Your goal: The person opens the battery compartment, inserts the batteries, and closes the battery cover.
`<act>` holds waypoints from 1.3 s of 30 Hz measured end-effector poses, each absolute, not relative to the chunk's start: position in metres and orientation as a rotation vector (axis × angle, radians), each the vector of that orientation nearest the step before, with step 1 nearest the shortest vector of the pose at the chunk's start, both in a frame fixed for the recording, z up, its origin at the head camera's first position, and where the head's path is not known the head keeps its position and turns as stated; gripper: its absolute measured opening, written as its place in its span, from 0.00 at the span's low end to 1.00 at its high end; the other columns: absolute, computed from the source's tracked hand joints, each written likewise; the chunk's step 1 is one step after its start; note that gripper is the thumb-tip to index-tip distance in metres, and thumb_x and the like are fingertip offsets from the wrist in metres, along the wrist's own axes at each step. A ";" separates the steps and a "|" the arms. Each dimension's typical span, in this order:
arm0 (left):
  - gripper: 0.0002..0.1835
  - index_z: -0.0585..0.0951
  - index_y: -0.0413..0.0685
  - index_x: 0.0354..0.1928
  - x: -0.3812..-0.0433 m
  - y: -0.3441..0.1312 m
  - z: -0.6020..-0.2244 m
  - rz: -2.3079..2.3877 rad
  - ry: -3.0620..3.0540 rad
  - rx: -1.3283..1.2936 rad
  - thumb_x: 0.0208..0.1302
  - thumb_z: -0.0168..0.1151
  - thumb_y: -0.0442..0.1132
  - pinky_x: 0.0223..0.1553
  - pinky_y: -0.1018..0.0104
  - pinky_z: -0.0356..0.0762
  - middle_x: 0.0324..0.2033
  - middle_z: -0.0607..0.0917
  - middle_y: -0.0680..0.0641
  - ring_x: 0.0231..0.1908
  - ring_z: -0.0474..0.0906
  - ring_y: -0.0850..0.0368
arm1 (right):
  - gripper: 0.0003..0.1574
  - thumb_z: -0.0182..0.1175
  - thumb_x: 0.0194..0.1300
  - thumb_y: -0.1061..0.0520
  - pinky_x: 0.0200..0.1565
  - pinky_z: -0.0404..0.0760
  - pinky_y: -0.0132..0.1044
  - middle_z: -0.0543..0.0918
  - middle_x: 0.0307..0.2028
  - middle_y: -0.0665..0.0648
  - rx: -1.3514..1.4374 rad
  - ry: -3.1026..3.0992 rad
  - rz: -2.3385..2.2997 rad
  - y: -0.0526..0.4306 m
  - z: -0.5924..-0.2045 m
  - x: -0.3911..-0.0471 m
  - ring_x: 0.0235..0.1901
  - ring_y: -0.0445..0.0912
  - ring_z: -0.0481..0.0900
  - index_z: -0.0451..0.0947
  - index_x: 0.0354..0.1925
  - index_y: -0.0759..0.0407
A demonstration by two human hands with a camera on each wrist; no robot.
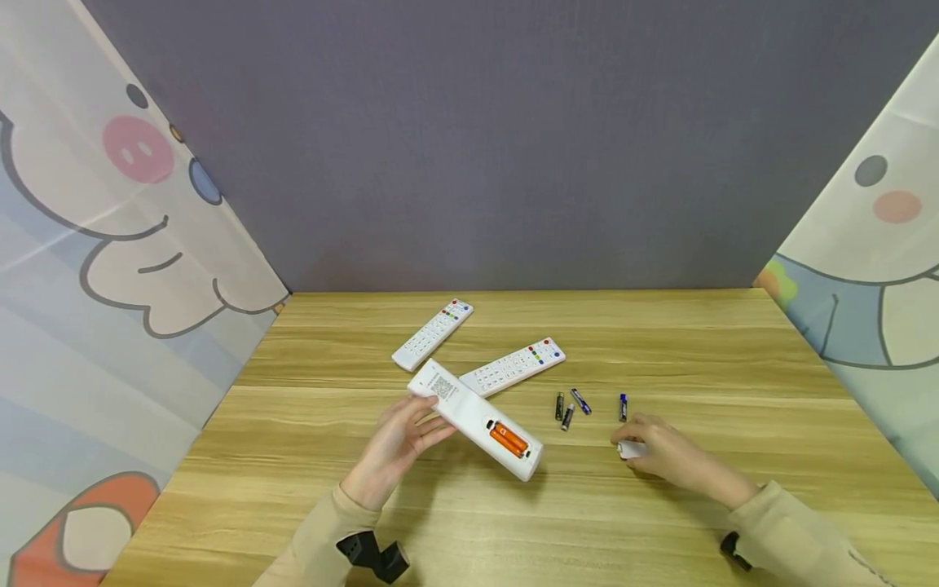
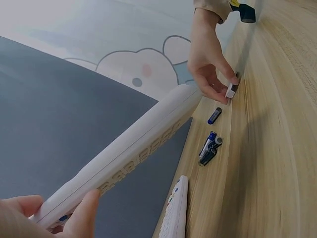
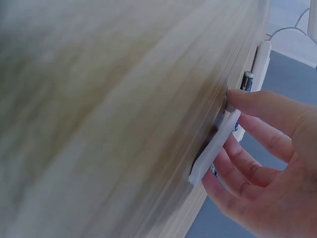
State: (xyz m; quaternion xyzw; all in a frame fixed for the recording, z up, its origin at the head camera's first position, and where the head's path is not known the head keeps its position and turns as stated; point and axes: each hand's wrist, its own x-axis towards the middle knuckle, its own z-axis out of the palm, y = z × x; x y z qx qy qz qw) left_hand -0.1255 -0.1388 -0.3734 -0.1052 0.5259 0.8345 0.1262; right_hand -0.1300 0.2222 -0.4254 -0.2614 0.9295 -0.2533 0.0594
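My left hand grips a white remote control by one end, tilted above the table with its back facing up. Two orange batteries sit side by side in its uncovered battery compartment. In the left wrist view the remote shows its side edge and part of its button face. Over on the right, my right hand pinches a small white battery cover at the table surface. The right wrist view shows this cover between thumb and fingers, tilted against the wood.
Two white remotes lie buttons-up on the wooden table: one farther back, another partly behind the held remote. Several loose batteries lie mid-table, and a blue one is just beyond my right hand. A grey panel rises behind.
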 end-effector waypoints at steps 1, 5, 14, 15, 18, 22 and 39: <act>0.19 0.66 0.33 0.56 -0.125 -0.139 -0.373 2.430 1.531 -0.301 0.62 0.48 0.29 0.50 0.55 0.78 0.41 0.78 0.46 0.39 0.79 0.50 | 0.17 0.65 0.48 0.66 0.29 0.74 0.26 0.76 0.36 0.54 -0.796 2.817 -0.764 0.222 -0.425 -0.130 0.34 0.44 0.72 0.79 0.40 0.64; 0.17 0.67 0.34 0.54 -0.125 -0.139 -0.373 2.429 1.519 -0.290 0.62 0.48 0.29 0.50 0.56 0.78 0.40 0.79 0.46 0.39 0.79 0.50 | 0.17 0.66 0.49 0.64 0.34 0.79 0.34 0.78 0.38 0.58 -0.792 2.822 -0.757 0.221 -0.425 -0.130 0.36 0.48 0.75 0.79 0.40 0.62; 0.18 0.66 0.34 0.55 -0.125 -0.139 -0.373 2.433 1.526 -0.305 0.62 0.48 0.29 0.50 0.55 0.77 0.41 0.78 0.46 0.40 0.79 0.50 | 0.17 0.65 0.50 0.64 0.32 0.79 0.32 0.76 0.35 0.53 -0.787 2.858 -0.864 0.216 -0.423 -0.132 0.35 0.46 0.76 0.79 0.41 0.63; 0.18 0.66 0.34 0.55 -0.125 -0.139 -0.373 2.433 1.522 -0.304 0.62 0.48 0.29 0.50 0.55 0.77 0.41 0.78 0.46 0.40 0.79 0.50 | 0.17 0.65 0.49 0.64 0.33 0.80 0.33 0.77 0.36 0.54 -0.790 2.865 -0.875 0.215 -0.423 -0.132 0.36 0.48 0.77 0.78 0.41 0.63; 0.17 0.67 0.35 0.53 -0.125 -0.138 -0.373 2.443 1.522 -0.308 0.62 0.48 0.29 0.50 0.55 0.78 0.41 0.79 0.46 0.40 0.79 0.49 | 0.17 0.66 0.49 0.65 0.34 0.82 0.35 0.77 0.37 0.56 -0.786 2.878 -0.903 0.213 -0.422 -0.131 0.37 0.52 0.78 0.79 0.41 0.63; 0.16 0.68 0.36 0.52 -0.124 -0.139 -0.373 2.447 1.520 -0.299 0.62 0.47 0.29 0.50 0.55 0.78 0.40 0.79 0.46 0.40 0.79 0.50 | 0.18 0.67 0.47 0.66 0.35 0.83 0.36 0.78 0.38 0.58 -0.796 2.901 -0.923 0.210 -0.420 -0.130 0.37 0.53 0.79 0.79 0.41 0.64; 0.20 0.64 0.35 0.57 -0.125 -0.140 -0.373 2.425 1.485 -0.295 0.63 0.46 0.29 0.52 0.55 0.76 0.42 0.78 0.46 0.41 0.79 0.50 | 0.20 0.67 0.45 0.67 0.33 0.83 0.30 0.78 0.35 0.52 -0.908 2.973 -1.125 0.196 -0.421 -0.133 0.34 0.46 0.79 0.79 0.41 0.65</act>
